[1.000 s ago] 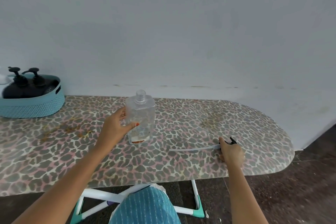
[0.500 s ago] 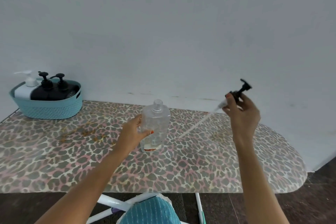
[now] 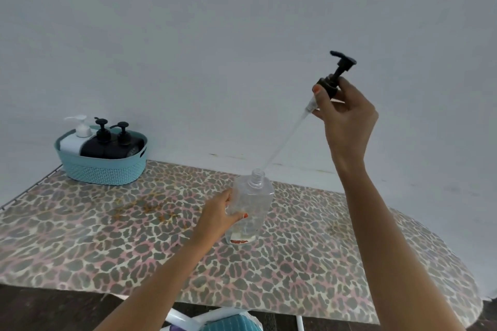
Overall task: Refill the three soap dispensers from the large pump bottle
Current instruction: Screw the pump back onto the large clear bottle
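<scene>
A clear plastic dispenser bottle stands upright and uncapped on the leopard-print ironing board. My left hand grips its left side. High above it, my right hand pinches the collar of a black pump head. The pump's clear dip tube slants down to the left, and its tip sits at the bottle's open neck. Only a little liquid shows at the bottle's bottom.
At the board's far left a teal woven basket holds a white pump bottle and two black pump dispensers. A plain wall rises behind. The board's rounded end lies to the right, with dark floor beyond.
My right hand lifted the pump head from the board's right side and carried it up and left, bringing the tube tip to the bottle's neck. My left hand kept holding the bottle.
</scene>
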Action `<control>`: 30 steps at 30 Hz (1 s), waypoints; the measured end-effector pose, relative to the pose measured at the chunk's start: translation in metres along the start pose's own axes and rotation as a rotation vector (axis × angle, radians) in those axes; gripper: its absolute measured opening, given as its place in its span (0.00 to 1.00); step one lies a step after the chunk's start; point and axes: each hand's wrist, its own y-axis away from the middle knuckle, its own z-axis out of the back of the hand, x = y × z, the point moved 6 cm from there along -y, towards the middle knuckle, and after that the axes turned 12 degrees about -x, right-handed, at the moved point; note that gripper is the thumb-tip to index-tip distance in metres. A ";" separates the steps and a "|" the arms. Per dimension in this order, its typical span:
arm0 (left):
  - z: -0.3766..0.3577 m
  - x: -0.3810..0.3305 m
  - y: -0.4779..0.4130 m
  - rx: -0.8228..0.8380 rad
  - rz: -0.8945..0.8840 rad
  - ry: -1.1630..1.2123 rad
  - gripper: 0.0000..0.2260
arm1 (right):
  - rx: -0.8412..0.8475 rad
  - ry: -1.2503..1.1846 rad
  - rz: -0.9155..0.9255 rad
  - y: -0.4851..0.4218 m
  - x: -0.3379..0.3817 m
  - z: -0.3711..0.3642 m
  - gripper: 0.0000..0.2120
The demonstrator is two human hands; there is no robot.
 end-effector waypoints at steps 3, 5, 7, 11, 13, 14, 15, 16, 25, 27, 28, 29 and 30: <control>0.000 0.003 -0.001 -0.005 0.001 -0.004 0.27 | 0.045 0.033 -0.012 0.009 -0.010 -0.010 0.08; -0.001 0.004 -0.002 -0.006 0.002 0.004 0.27 | 0.078 0.063 -0.015 0.017 -0.017 -0.016 0.09; -0.002 0.006 -0.002 -0.008 0.011 0.012 0.27 | 0.127 0.084 -0.013 0.027 -0.024 -0.023 0.09; -0.003 0.009 -0.003 -0.014 0.013 0.000 0.27 | 0.230 0.134 -0.020 0.052 -0.047 -0.035 0.13; -0.003 0.009 -0.004 -0.017 0.008 -0.005 0.27 | 0.273 0.164 -0.020 0.066 -0.058 -0.038 0.13; -0.004 0.010 -0.005 -0.019 0.009 -0.008 0.27 | 0.289 0.182 -0.018 0.073 -0.063 -0.038 0.13; -0.004 0.011 -0.005 -0.020 0.013 -0.012 0.27 | 0.303 0.198 -0.023 0.079 -0.069 -0.039 0.12; -0.004 0.011 -0.005 -0.021 0.017 -0.015 0.27 | 0.315 0.215 -0.034 0.084 -0.075 -0.039 0.12; -0.005 0.014 -0.005 -0.030 0.017 -0.029 0.27 | 0.380 0.344 -0.100 0.115 -0.111 -0.035 0.17; -0.005 0.015 -0.005 -0.026 0.026 -0.012 0.26 | 0.389 0.364 -0.093 0.120 -0.113 -0.034 0.16; -0.006 0.014 -0.005 -0.023 0.029 -0.004 0.26 | 0.381 0.361 -0.099 0.121 -0.115 -0.034 0.16; -0.006 0.014 -0.005 -0.021 0.031 0.001 0.27 | 0.368 0.359 -0.104 0.122 -0.115 -0.033 0.16; -0.006 0.014 -0.005 -0.022 0.031 0.001 0.27 | 0.355 0.364 -0.109 0.122 -0.116 -0.033 0.17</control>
